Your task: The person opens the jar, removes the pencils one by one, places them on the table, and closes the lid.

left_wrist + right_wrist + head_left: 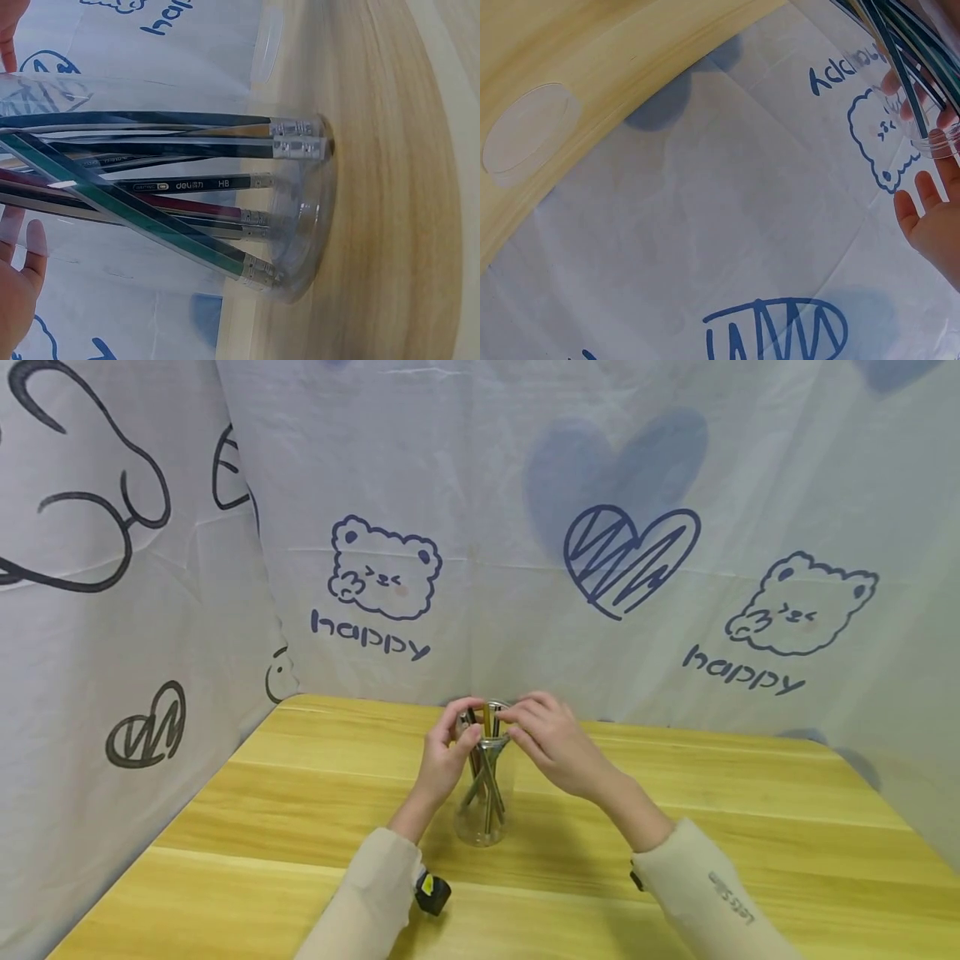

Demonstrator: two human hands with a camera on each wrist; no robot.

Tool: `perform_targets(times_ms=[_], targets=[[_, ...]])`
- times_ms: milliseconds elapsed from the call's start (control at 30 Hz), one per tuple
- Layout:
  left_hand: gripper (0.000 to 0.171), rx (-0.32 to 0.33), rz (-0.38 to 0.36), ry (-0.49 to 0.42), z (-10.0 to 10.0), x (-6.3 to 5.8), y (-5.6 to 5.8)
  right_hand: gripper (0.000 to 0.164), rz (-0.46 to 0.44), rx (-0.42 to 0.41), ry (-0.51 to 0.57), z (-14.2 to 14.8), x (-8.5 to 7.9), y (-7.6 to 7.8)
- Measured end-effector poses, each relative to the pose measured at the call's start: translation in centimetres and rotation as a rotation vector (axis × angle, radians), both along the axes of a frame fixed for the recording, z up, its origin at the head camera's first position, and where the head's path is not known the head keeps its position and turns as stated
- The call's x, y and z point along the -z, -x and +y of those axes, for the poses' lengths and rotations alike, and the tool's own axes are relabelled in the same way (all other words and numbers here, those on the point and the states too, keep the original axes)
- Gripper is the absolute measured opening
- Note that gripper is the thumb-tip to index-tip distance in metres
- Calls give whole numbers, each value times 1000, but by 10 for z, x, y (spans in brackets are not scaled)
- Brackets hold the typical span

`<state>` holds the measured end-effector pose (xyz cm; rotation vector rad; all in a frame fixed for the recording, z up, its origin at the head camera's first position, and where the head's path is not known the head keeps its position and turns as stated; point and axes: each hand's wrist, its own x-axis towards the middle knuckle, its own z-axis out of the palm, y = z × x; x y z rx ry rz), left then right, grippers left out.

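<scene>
A tall clear jar (480, 831) stands on the table, holding several pencils (202, 183) that cross inside it. Silver-coloured ends rest near the jar's bottom in the left wrist view, and one dark pencil there reads "deli HB". My left hand (444, 764) grips the jar near its rim, thumb toward me and fingers around the far side. At the right of the mouth is my right hand (558, 747), its fingertips near the pencil tops. The right wrist view shows its fingers (928, 191) loosely spread by the rim. Whether they touch a pencil cannot be told.
A clear round disc like a lid (532, 135) lies on the wooden table (300, 827) near its back edge. Behind and to the left hang white cloths (510, 610) printed with bears and hearts. A small black device (432, 893) sits at the left cuff.
</scene>
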<state>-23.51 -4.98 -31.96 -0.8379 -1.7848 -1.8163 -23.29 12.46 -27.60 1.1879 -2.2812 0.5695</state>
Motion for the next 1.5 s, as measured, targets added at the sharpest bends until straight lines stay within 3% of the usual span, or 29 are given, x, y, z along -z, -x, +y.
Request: perform_targets(times_ms=[500,1000,1300,1500], targets=[[36,-16,21,2,-1,-2,-2,13,-39,9,-134,-7,-8,-3],[36,-9,21,7,-1,-1,-1,12,-155,-26,-70,-7,-8,1],[36,-8,30,16,-2,0,-1,16,-317,-54,-19,-5,-16,3],[37,-5,37,21,-2,0,0,16,-373,-37,-22,-6,-20,2]])
